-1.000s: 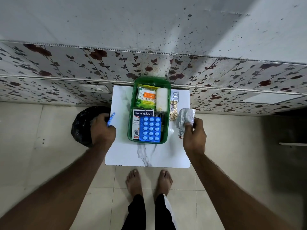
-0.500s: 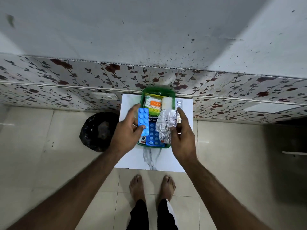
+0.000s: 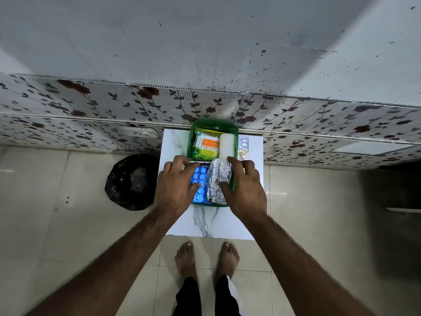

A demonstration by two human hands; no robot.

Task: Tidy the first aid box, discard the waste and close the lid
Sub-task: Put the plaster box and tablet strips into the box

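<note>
The green first aid box (image 3: 232,179) stands open on a small white marble-look table (image 3: 218,222). Its far half holds a pack of cotton swabs (image 3: 205,145) and a white bandage roll (image 3: 226,145). My left hand (image 3: 174,190) lies over the near-left part of the box, thumb and fingers on a blue blister pack (image 3: 197,177). My right hand (image 3: 246,190) pinches a crumpled silver foil strip (image 3: 217,181) between thumb and fingers, low in the near-right part of the box. A Hansaplast box under them is mostly hidden.
A black bin bag (image 3: 123,181) sits on the tiled floor left of the table. Small pill strips (image 3: 243,145) lie on the table right of the box. A flower-patterned wall runs right behind the table. My bare feet (image 3: 206,258) stand at its near edge.
Both hands came in from the table's sides to the box. The left brought the blue blister pack and the right the silver foil strip down into the near half.
</note>
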